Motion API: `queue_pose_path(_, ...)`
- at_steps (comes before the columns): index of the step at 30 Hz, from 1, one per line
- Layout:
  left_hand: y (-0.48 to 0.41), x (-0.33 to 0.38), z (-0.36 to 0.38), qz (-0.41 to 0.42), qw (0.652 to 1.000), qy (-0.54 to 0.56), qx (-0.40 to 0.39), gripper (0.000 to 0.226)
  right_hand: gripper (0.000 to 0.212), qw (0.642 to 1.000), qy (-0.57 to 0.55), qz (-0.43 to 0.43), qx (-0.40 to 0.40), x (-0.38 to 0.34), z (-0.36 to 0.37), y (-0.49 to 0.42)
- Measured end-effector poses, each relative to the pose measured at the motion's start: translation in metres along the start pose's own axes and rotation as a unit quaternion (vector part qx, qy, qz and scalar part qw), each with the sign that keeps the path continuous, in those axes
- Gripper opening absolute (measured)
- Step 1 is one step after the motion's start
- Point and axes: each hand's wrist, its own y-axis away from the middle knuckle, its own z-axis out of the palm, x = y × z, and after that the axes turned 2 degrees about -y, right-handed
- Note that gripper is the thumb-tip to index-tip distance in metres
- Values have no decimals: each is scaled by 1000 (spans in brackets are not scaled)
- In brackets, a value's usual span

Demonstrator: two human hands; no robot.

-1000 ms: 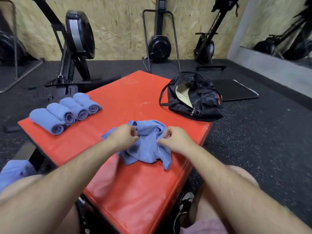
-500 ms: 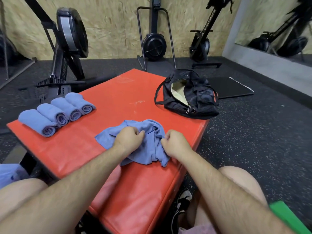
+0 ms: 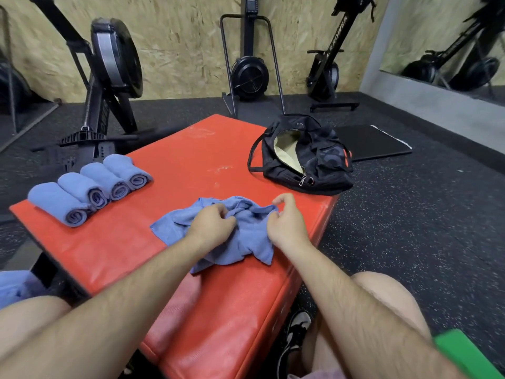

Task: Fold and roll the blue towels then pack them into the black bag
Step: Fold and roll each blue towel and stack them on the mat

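Blue towel [image 3: 247, 237] (crumpled) in left hand [image 3: 211, 225]

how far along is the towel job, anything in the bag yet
Done: four rolled towels lie in a row on the red mat. In hand: the left hand and right hand grip a crumpled towel, not yet folded. Left: packing; the black bag sits open, no towel visible inside.

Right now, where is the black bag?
In the head view, the black bag lies open at the far right corner of the red pad, beyond the right hand.
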Motion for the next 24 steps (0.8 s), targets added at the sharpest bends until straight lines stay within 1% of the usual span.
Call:
queue_pose_path(3, -3, 5, -24, -7, 995, 77, 67, 17, 29, 997, -33, -39, 58, -7, -8, -2)
queue_pose_path(4, -5, 7, -34, -10, 991, 106, 86, 16, 30, 996, -45, -44, 57, -9, -9, -4)
queue_pose_path(6, -6, 12, -50, -9, 981, 168, 94, 15, 28, 996, -57, -62, 18, -17, -6, -3)
queue_pose_path(9, 2, 25, -62, 21, 971, 236, 44, 17, 10, 987, -96, -102, -83, -32, 5, 0)
queue_pose_path(10, 5, 30, -64, 35, 966, 255, 21, 18, 11, 983, -104, -113, -100, -37, 8, 1)
queue_pose_path(11, 9, 35, -65, 48, 960, 277, 3, 22, 14, 981, -108, -123, -103, -42, 9, 1)
queue_pose_path(14, 15, 40, -71, 45, 931, 360, -25, 29, 10, 986, -85, -135, -58, -49, 7, -8)
queue_pose_path(15, 16, 38, -73, 41, 930, 365, -17, 27, 11, 986, -87, -129, -56, -51, 5, -11)
queue_pose_path(17, 15, 29, -73, 35, 946, 321, 16, 17, 13, 986, -106, -106, -71, -56, 1, -14)
queue_pose_path(19, 14, 19, -70, 18, 963, 270, 23, 15, 15, 982, -143, -89, -80, -59, -2, -15)
queue_pose_path(22, 13, 13, -68, 0, 976, 216, -11, 25, 19, 969, -216, -65, -99, -64, -6, -14)
queue_pose_path(24, 14, 15, -70, 5, 976, 212, -44, 28, 18, 962, -244, -51, -114, -65, -7, -13)
